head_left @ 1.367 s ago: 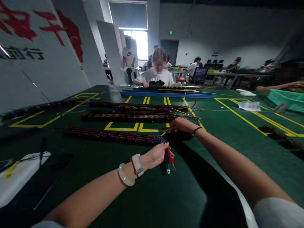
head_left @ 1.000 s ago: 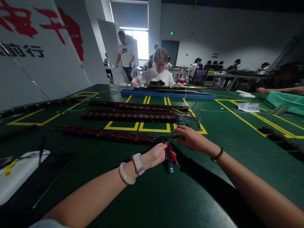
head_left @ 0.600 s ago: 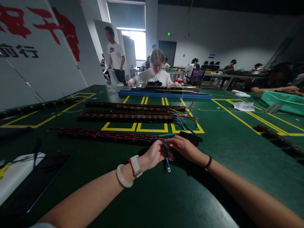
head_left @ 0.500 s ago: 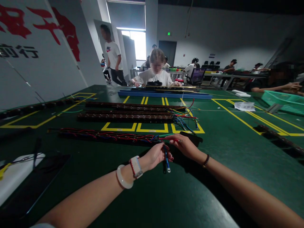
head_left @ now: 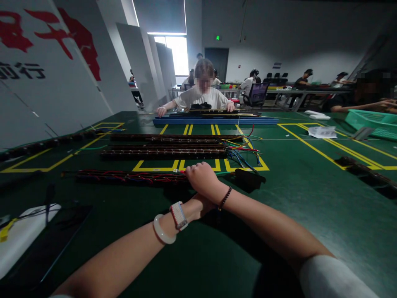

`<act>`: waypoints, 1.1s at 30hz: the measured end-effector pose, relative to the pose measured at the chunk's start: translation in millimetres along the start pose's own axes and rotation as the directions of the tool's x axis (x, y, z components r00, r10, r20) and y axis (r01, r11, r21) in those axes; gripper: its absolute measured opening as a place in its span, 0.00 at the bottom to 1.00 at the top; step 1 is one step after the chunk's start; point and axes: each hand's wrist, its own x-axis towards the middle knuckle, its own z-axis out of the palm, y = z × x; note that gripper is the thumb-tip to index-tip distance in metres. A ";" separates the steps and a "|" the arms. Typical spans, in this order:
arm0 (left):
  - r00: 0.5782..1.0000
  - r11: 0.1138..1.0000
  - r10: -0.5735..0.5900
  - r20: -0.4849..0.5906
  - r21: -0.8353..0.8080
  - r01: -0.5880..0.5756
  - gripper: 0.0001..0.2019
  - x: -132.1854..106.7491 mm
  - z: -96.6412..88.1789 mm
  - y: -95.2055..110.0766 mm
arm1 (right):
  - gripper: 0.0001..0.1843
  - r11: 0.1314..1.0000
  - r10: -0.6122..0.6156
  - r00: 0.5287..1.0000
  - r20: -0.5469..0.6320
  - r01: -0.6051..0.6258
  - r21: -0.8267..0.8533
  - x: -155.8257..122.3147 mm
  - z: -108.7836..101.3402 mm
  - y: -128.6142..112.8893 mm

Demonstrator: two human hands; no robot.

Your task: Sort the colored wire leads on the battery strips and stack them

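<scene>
The near wire harness (head_left: 133,177), a long dark strip laced with red and blue wires, lies across the table just beyond my hands. My right hand (head_left: 203,179) is closed in a fist at its right end. From the left side of that fist sticks a red cable (head_left: 180,171) with a metal lug on its tip. My left hand (head_left: 200,207) is beneath the right wrist, its fingers hidden. A little blue shows below the right wrist, too dark to make out. A black flat piece (head_left: 249,179) lies right of the right hand, with a green wire beside it.
More dark harnesses (head_left: 164,152) with coloured wire ends lie farther back within yellow tape lines. Beyond them are blue rails (head_left: 214,121) and a co-worker. A phone (head_left: 49,244) and white case (head_left: 27,236) lie at left. A green basket (head_left: 369,124) stands at right.
My right hand has swung left across my left hand, turning the red cable's lug end leftward. The left hand's fingers and the blue cable they held are now covered.
</scene>
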 end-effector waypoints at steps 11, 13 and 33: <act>0.990 0.993 -0.121 0.073 0.018 0.120 0.05 0.2 13.3 10.4 | 0.17 0.857 0.117 0.989 -0.093 -0.053 0.512 -71.5 13.5 68.8; 0.989 0.989 -0.137 0.058 0.059 0.134 0.04 0.4 12.7 12.5 | 0.16 0.894 0.147 0.972 -0.186 -0.050 0.446 -80.2 32.4 65.9; 0.948 0.680 -0.294 0.122 0.724 0.118 0.12 10.5 -37.8 34.9 | 0.15 0.827 0.108 0.971 -0.213 0.031 0.562 -73.2 71.4 77.3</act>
